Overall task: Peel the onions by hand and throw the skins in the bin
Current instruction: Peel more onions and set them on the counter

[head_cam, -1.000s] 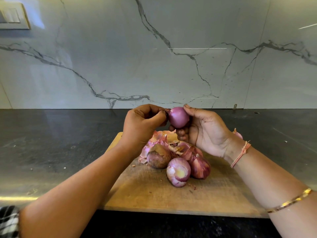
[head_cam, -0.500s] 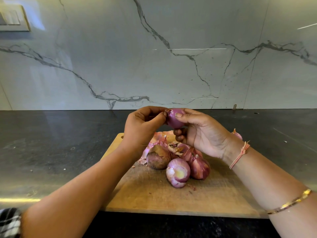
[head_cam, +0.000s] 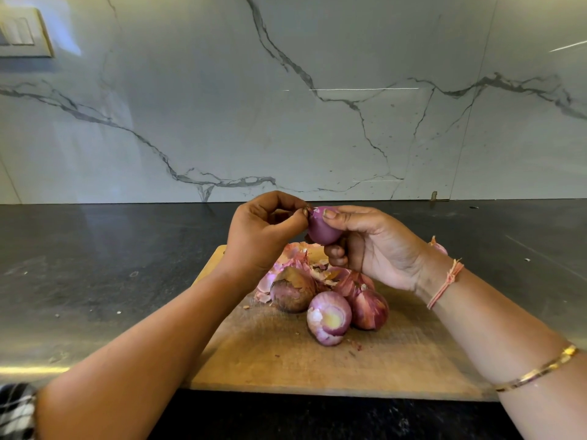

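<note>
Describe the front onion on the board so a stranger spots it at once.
Find the wooden cutting board on the dark counter. In the cluster on it, take the front onion, nearest the viewer. Unlike the brownish onion and red-skinned onion behind it, it is peeled pale purple-white with a yellowish end.

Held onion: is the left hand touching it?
Touching. The head view shows the left hand pinching the held onion at its tip.

- The tip of the onion [head_cam: 321, 232] is covered by the fingertips of the left hand [head_cam: 263, 236] and the thumb of the right hand [head_cam: 381, 250].
- A pink thing [head_cam: 440, 248] behind the right wrist is mostly hidden.
</note>
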The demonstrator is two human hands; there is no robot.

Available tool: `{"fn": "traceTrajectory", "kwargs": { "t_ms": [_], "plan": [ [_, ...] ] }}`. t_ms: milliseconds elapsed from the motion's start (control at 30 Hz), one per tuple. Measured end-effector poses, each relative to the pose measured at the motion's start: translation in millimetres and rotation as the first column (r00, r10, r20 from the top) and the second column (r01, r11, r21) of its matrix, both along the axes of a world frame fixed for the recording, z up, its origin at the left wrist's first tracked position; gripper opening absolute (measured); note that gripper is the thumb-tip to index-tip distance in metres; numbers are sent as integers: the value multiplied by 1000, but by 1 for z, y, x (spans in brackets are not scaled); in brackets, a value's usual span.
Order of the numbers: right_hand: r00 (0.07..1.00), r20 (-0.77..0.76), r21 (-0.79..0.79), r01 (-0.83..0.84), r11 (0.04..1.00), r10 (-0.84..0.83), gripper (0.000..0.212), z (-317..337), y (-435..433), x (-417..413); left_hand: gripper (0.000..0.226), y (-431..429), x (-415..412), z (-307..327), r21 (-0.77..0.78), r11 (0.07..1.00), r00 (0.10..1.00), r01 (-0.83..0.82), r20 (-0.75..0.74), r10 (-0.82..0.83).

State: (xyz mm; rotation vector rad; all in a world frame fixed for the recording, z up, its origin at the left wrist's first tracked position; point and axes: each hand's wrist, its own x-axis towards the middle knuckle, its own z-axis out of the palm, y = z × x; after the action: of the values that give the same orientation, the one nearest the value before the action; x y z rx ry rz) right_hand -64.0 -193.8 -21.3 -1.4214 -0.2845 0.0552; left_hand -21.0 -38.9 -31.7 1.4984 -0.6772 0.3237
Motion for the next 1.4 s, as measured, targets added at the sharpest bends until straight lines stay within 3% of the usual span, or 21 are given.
{"fn": "traceTrajectory", "kwargs": {
  "t_ms": [100,367,700,767,833,900,933,1000,1167,1400],
  "plan": [
    [999,-46,34,1,999,1,14,0,0,1,24,-1,-1,0,29,999,1000,-17,26,16],
    [996,-93,75,-11,997,18,31,3,1,3,22,-4,-2,1,38,997,997,-64,47,62],
    [999,-37,183,32,983,-26,44,3,4,4,13,-4,3,1,-80,975,956,-209,-227,187],
    [994,50,82,92,992,-96,42,-2,6,7,11,-4,5,0,-99,972,945,-212,-272,179],
    [945,258,-206,255,945,-199,40,-10,8,9,12,-5,5,-1,-122,973,939,-194,-311,148],
    [827,523,-456,476,752,-206,44,-14,9,9,14,-7,5,-2,-139,976,939,-166,-324,114],
    [754,636,-497,563,660,-164,47,-16,9,10,14,-8,4,-2,-151,977,939,-153,-330,96],
    [655,748,-483,649,587,-109,47,-16,8,11,16,-10,3,-2,-192,973,936,-127,-347,53],
    [616,776,-449,690,567,-136,47,-13,5,13,14,-9,2,-1,-248,967,939,-63,-343,-26],
    [711,682,-448,592,670,-171,41,-11,2,10,14,-3,-1,2,-95,988,977,-123,-187,104]
  ]
}}
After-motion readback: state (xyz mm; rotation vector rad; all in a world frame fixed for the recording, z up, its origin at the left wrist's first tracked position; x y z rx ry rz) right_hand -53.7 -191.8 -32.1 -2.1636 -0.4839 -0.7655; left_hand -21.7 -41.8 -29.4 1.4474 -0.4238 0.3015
